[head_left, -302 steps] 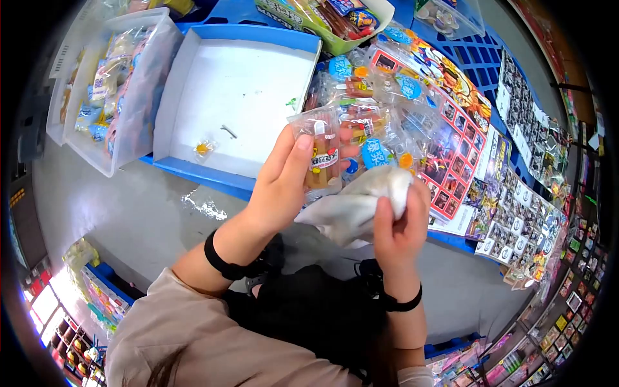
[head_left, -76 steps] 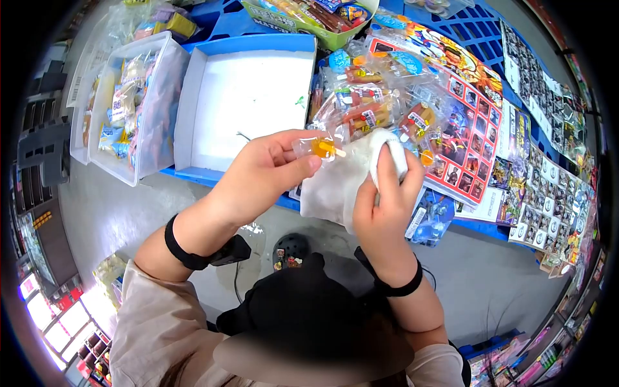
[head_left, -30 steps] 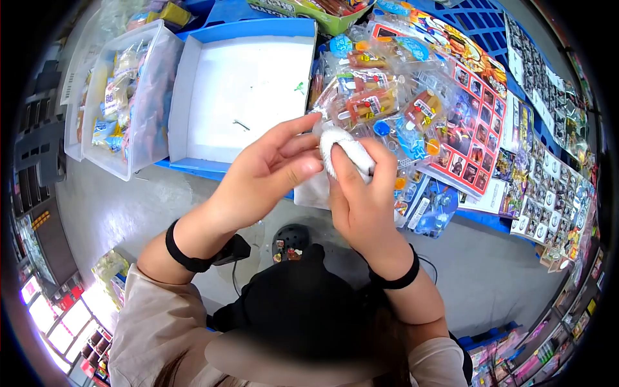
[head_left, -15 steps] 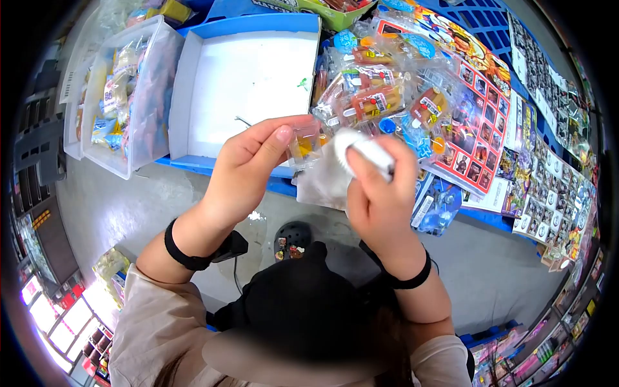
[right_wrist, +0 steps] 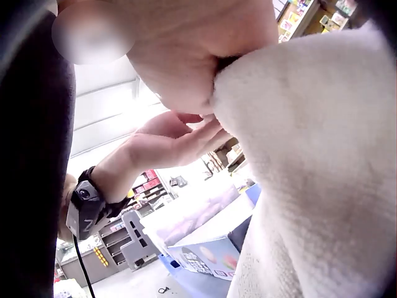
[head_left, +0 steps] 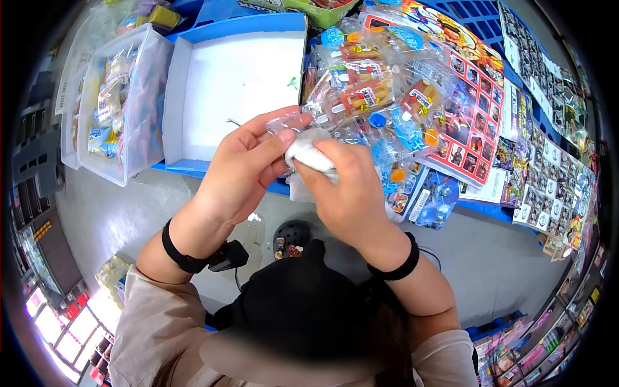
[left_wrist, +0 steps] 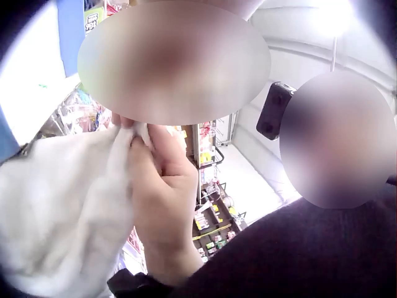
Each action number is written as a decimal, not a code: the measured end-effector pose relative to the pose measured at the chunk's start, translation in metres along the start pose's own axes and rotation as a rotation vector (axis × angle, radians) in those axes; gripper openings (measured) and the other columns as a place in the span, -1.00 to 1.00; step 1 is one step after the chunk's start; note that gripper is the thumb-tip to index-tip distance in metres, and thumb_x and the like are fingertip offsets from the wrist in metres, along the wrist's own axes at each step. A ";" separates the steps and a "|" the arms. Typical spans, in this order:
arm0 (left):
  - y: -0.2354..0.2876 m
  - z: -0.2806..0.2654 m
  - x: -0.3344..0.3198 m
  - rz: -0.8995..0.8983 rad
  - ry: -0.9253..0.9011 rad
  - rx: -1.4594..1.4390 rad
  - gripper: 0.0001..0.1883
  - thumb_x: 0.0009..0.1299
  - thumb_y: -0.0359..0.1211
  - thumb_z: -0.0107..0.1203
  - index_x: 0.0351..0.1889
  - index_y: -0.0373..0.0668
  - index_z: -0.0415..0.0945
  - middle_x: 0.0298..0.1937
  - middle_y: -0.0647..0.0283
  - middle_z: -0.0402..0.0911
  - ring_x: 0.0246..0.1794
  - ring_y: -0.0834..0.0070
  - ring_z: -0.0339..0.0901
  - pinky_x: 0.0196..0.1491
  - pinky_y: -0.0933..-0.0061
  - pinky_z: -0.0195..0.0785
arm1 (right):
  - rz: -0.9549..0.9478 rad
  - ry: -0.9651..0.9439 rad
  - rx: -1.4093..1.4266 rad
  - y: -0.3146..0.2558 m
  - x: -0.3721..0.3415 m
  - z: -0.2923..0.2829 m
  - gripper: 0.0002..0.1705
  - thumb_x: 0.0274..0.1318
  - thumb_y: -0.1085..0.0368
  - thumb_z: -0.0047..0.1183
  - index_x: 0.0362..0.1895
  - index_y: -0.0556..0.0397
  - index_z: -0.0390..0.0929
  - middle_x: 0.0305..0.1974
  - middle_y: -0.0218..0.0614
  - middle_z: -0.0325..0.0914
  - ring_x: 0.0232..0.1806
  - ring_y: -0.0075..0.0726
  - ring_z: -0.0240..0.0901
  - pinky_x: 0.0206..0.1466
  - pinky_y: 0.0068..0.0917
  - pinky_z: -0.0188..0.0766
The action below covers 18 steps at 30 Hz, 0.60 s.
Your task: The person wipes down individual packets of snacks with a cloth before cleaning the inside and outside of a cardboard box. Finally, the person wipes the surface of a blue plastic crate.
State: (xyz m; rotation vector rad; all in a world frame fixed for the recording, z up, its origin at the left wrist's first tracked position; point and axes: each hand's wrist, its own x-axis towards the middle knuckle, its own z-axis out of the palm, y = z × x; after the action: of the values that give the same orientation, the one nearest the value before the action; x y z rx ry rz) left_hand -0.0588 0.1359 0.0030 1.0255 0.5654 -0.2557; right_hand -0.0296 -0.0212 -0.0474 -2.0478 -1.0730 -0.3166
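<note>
In the head view my left hand (head_left: pixel 235 164) pinches a small clear candy packet (head_left: pixel 284 122) between thumb and fingers, above the front edge of the table. My right hand (head_left: pixel 351 193) grips a bunched white cloth (head_left: pixel 308 149) and presses it against the packet's lower part, hiding the candy inside. A loose fold of the cloth (left_wrist: pixel 62 205) hangs down large in the left wrist view, under the pinching fingers of the right hand (left_wrist: pixel 164 198). The cloth (right_wrist: pixel 322 136) also fills the right side of the right wrist view.
A shallow blue-rimmed box (head_left: pixel 238 71) with a small metal piece (head_left: pixel 233 122) lies beyond my left hand. Left of it stands a clear plastic bin (head_left: pixel 149 106) of wrapped sweets. Heaped candy packets (head_left: pixel 364 97) and a red picture sheet (head_left: pixel 467 122) lie to the right.
Ten seconds ago my left hand held a larger candy packet; the small one lay in the box. The small packet is now in my left hand, and the cloth has moved left over it.
</note>
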 end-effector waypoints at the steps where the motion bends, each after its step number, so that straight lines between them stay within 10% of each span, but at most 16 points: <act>1: -0.003 0.000 0.001 -0.001 -0.002 0.000 -0.59 0.38 -0.37 -0.10 0.16 -0.31 0.22 0.16 0.05 0.35 0.12 0.33 0.36 0.09 0.43 0.30 | -0.008 -0.021 0.015 0.001 -0.002 -0.001 -0.74 -0.20 0.37 0.10 -0.28 0.01 0.56 -0.14 -0.32 0.32 -0.28 -0.23 0.28 -0.29 -0.39 0.30; 9: 0.007 0.005 0.010 0.239 0.079 -0.031 -0.66 0.36 -0.47 -0.09 0.10 -0.35 0.28 0.08 0.14 0.39 0.12 0.31 0.37 0.10 0.40 0.32 | -0.045 -0.224 0.101 0.001 -0.009 -0.028 -0.78 -0.26 0.42 0.15 -0.37 0.00 0.58 -0.14 -0.31 0.36 -0.29 -0.15 0.30 -0.29 -0.33 0.30; 14: 0.036 0.032 0.056 0.444 -0.284 0.556 -0.57 0.28 -0.45 0.06 0.12 -0.28 0.28 -0.11 0.23 0.51 -0.04 0.53 0.45 0.01 0.50 0.33 | -0.010 -0.308 0.067 0.007 -0.019 -0.043 -0.77 -0.17 0.36 0.05 -0.29 -0.08 0.57 -0.15 -0.35 0.36 -0.22 -0.22 0.29 -0.22 -0.40 0.30; 18: 0.015 0.050 0.075 0.644 -0.197 1.101 -0.53 0.22 -0.43 0.11 0.11 -0.22 0.28 -0.08 0.09 0.48 -0.09 0.40 0.49 -0.07 0.45 0.39 | 0.018 -0.337 0.051 0.007 -0.023 -0.056 -0.70 -0.20 0.41 0.07 -0.25 -0.10 0.57 -0.12 -0.29 0.37 -0.25 -0.14 0.31 -0.23 -0.36 0.31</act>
State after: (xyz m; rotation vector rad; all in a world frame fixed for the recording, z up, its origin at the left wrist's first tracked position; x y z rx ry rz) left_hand 0.0268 0.1043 -0.0082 2.1495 -0.1706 -0.0714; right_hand -0.0303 -0.0785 -0.0262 -2.1091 -1.2469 0.0689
